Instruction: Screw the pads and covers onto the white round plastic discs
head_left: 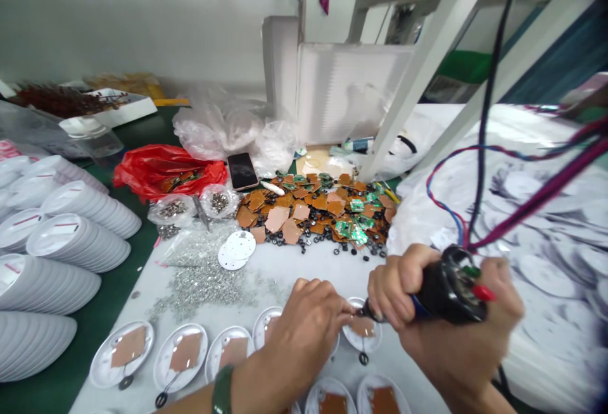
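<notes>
My right hand [441, 313] is shut around a black corded hand tool [451, 287], whose thin metal tip reaches left to a white plastic disc [361, 332] carrying a brown circuit board. My left hand [304, 332] sits just left of that tip, its fingertips close together above another disc [266, 328]. I cannot tell whether those fingers hold anything small. Several more white discs with brown boards [180, 358] lie in a row along the near table edge, each with a wire and small black part.
A heap of brown boards and black parts [308, 211] lies beyond my hands, beside loose silver screws [199, 281]. Stacked white discs [71, 275] stand at left. A large bag of discs [546, 262] lies at right, under the tool's hanging wires [489, 123].
</notes>
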Demonstrator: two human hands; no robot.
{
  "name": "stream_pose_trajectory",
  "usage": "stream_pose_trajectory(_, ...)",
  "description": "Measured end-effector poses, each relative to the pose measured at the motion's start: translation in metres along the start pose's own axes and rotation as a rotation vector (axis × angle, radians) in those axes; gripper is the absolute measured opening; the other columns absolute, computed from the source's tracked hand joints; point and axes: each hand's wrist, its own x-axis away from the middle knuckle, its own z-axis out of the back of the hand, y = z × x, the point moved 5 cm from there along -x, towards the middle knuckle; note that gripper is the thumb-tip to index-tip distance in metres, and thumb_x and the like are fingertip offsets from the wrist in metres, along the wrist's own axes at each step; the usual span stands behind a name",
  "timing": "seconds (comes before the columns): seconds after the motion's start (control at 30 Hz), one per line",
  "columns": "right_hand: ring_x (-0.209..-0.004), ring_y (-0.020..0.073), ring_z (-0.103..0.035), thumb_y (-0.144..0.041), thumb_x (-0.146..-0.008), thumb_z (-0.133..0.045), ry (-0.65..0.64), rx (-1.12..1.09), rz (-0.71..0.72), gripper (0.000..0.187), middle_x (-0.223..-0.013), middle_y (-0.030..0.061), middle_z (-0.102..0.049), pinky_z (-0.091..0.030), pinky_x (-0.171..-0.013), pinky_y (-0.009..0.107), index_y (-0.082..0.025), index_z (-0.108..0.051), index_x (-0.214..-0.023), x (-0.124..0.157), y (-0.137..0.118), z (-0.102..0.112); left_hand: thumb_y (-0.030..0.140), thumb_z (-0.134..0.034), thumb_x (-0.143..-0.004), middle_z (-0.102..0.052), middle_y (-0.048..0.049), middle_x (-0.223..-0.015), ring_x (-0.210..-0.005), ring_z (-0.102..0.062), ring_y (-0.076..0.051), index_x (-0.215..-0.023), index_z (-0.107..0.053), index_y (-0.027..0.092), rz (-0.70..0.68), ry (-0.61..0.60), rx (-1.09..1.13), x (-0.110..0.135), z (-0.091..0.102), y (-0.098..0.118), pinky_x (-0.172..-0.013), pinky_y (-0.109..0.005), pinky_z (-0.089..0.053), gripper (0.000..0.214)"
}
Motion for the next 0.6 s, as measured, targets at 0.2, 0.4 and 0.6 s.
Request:
stream_pose_trajectory(0.2,-0.037,0.0144,-0.048,-0.068,-0.085,-0.054,0.046,0.06,-0.026,0.056,-0.042,0.001,-0.051,-0.039,-0.039,0.026,-0.02,-0.066,-0.058,-0.002,0.01,0.02,0.022,-0.06,-0.102,-0.067,0.0006,-0.085,-0.072,-0.052,-0.02,-0.1,-0.067,0.019,-0.21,0.161,-0.254,0.012,-0.004,0.027,-0.066,-0.036,-0.03,0.008)
stream_pose_trajectory(0.4,-0.037,0.013,-0.048,-0.069,-0.086,-0.053,0.039,0.082,-0.019,0.057,-0.043,0.0005,-0.052,-0.039,-0.039,0.024,-0.02,-0.066,-0.059,-0.002,0.026,0.024,0.021,-0.065,-0.098,-0.073,0.0009,-0.095,-0.073,-0.049,-0.018,-0.094,-0.067,0.013,-0.335,0.147,-0.35,0.018,-0.025,0.035,-0.066,-0.036,-0.03,0.008)
stream_pose_trajectory(0.6,-0.038,0.0127,-0.046,-0.071,-0.085,-0.053,0.015,0.086,-0.043,0.057,-0.043,0.0001,-0.052,-0.037,-0.039,0.023,-0.021,-0.065,-0.06,-0.001,0.032,0.025,0.02,-0.059,-0.102,-0.075,-0.0001,-0.1,-0.076,-0.051,-0.018,-0.097,-0.068,0.014,-0.351,0.113,-0.405,0.019,-0.033,0.031,-0.065,-0.037,-0.031,0.012)
